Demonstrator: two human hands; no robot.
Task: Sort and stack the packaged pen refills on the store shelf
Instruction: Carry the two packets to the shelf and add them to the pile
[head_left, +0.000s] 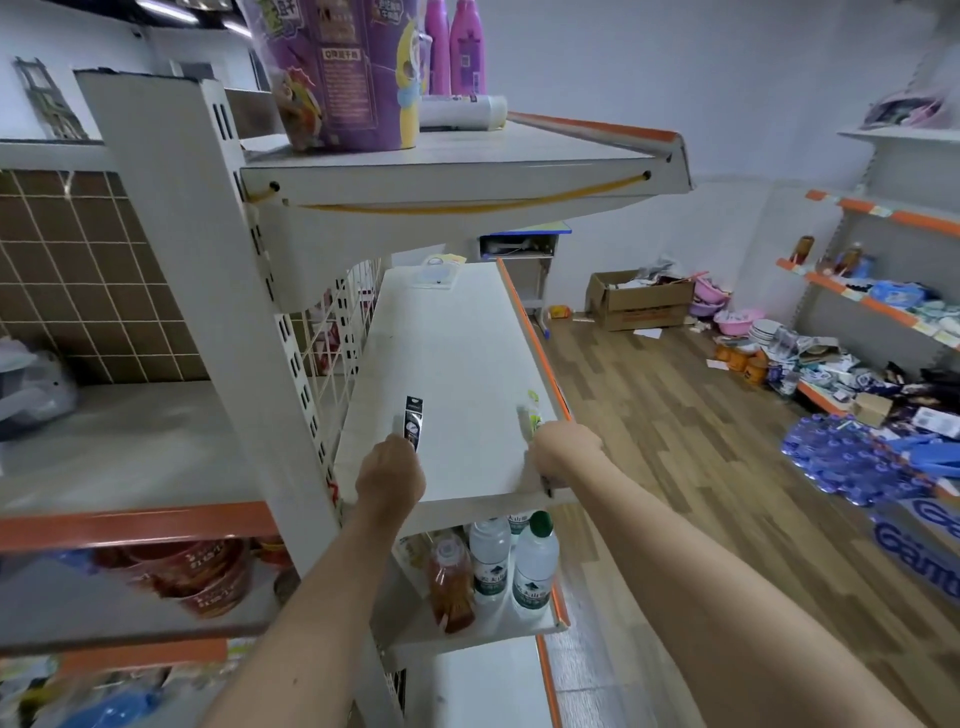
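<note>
Both hands are up on the white shelf (457, 364) near its front end. The left hand (389, 475) has its grip pinched on a slim black refill pack (413, 420) lying flat near the back edge. The right hand (566, 452) looks curled around a green-and-white pack (533, 410) by the orange lip, though it's blurry. These packs should be light, thin and a bit slick, so pinching the flat card end seems safest.

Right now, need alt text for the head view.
Two hands reach onto a white store shelf: the left hand holds a black refill pack, the right hand a green-tipped pack near the orange edge.
</note>
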